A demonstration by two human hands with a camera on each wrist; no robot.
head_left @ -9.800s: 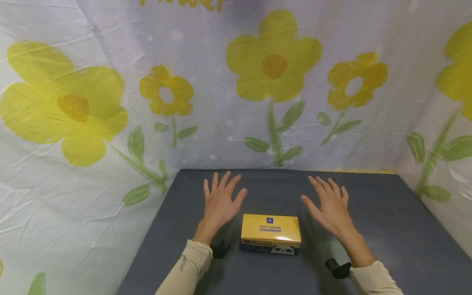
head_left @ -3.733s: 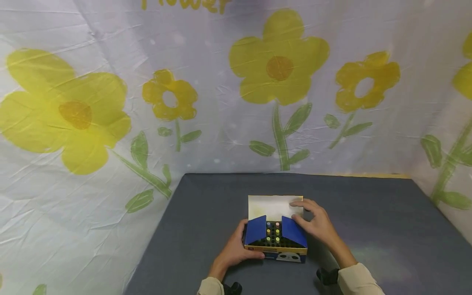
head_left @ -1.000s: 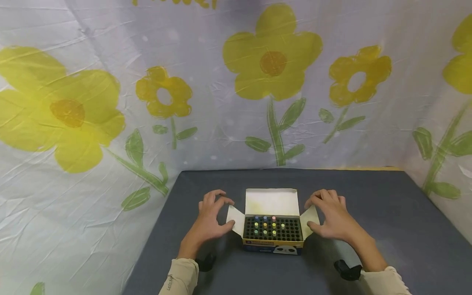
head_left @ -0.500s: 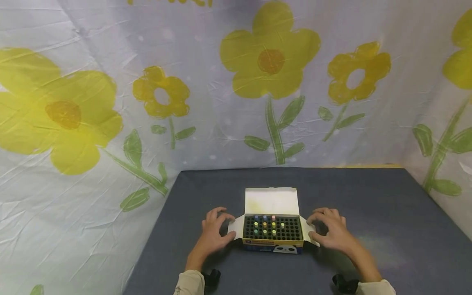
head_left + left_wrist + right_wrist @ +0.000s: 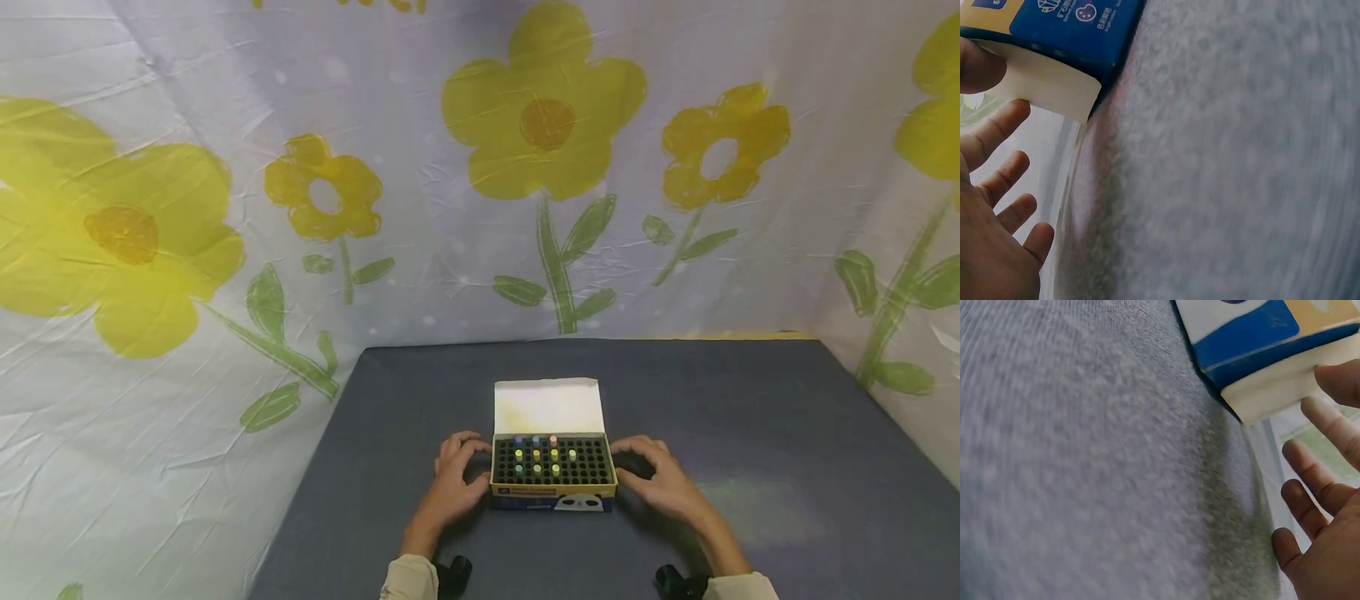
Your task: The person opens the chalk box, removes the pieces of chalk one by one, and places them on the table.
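Note:
A yellow and blue cardboard box with a panda print (image 5: 555,500) stands on the table, its white lid (image 5: 546,406) raised at the back. Inside is a black holder (image 5: 592,475) full of holes, where several sticks with coloured ends (image 5: 537,455) stand upright. My left hand (image 5: 452,483) is at the box's left side, thumb and forefinger touching the white side flap (image 5: 1054,84), which hangs folded down. At the right side, my right hand (image 5: 667,482) likewise has thumb and forefinger at the other folded flap (image 5: 1279,387). The other fingers of both hands are spread, holding nothing.
The dark grey table (image 5: 420,392) reaches back to a white cloth backdrop (image 5: 427,217) printed with yellow flowers. The cloth also runs along the left and right sides. A black wrist camera (image 5: 454,577) sits at the left sleeve, another (image 5: 675,582) at the right.
The closed box was opened: lid raised, blue-backed side flaps spread outward. Over the last second, both hands moved inward and down, folding the side flaps down against the box's sides.

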